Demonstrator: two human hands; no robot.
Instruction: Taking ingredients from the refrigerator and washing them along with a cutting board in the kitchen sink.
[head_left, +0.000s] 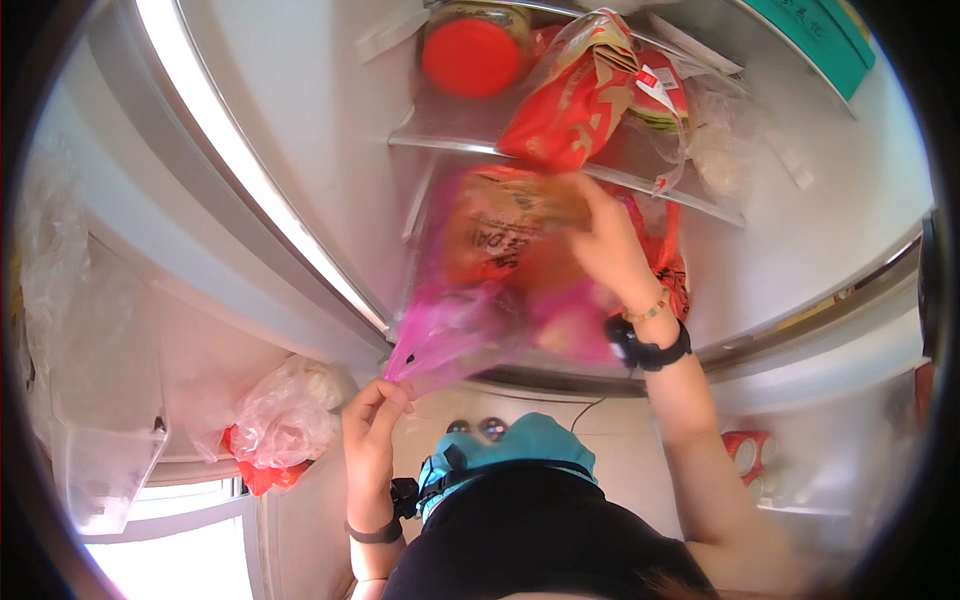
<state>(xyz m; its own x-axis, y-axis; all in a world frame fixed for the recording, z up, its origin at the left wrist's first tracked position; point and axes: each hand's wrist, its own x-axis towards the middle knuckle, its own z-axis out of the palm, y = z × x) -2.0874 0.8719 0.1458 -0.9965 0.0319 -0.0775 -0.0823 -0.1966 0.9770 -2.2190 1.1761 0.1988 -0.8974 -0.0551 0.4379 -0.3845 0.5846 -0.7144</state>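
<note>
My left hand (379, 412) pinches the gathered edge of a translucent pink plastic bag (442, 330) between thumb and fingers, in front of the refrigerator opening. The pink bag stretches from there up into the compartment below a glass shelf. My right hand (611, 232), blurred, reaches into that compartment and grips the upper right part of an orange-red printed plastic bag (495, 225). Its fingertips are hard to make out. This printed bag bears dark lettering and lies against or within the pink bag; which of the two I cannot tell. Pale contents (566, 330) show dimly through pink plastic below my right hand.
On the glass shelf (450, 127) above stand a red-lidded jar (472, 56), a red printed package (570, 112) overhanging the edge, and a clear bag (712, 150). A teal box (817, 45) sits higher right. Bagged items (285, 420) hang in the door at left.
</note>
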